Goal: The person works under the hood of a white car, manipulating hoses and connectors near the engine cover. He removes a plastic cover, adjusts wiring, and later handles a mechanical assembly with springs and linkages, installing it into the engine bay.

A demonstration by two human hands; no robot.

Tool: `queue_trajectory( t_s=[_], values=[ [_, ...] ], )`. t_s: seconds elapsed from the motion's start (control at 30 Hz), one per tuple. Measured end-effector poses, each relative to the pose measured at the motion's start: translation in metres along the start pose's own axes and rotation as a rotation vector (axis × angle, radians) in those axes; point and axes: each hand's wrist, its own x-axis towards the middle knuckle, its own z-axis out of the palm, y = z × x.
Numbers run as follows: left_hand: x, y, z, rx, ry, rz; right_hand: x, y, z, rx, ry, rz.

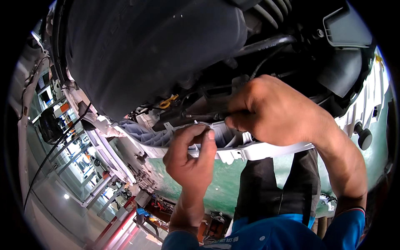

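Observation:
Both my hands work at the pale front panel (266, 151) of a vehicle's engine bay. My left hand (189, 156) is closed at the panel's upper edge, thumb and index finger pinched together; whatever lies between them is too small to make out. To its right, my right hand (275, 112) reaches over the panel with its fingers curled in. A slim dark rod (206, 116) runs up to those fingertips from the left. The fingers hide its end, so what they grip is unclear. Beyond the hands lies a large black engine cover (154, 46).
A yellow looped handle (168, 101) stands among the engine parts. A black hose (266, 44) crosses behind my right hand. At the right is a round black rubber knob (365, 138). Below lies green floor (221, 189), with a cluttered cart (160, 208) at lower left.

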Motion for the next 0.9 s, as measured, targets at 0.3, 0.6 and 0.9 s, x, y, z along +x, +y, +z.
queue_trajectory(
  t_s=[0.3, 0.6, 0.9],
  values=[
    [0.003, -0.004, 0.012, 0.078, -0.038, 0.023, -0.002, 0.003, 0.006, -0.073, 0.014, 0.001],
    [0.010, 0.006, 0.009, 0.127, -0.136, -0.187, -0.008, 0.002, 0.011, -0.313, 0.041, -0.057],
    [0.015, 0.004, 0.017, 0.223, -0.145, -0.050, -0.008, 0.010, 0.019, -0.329, 0.104, -0.149]
  ],
)
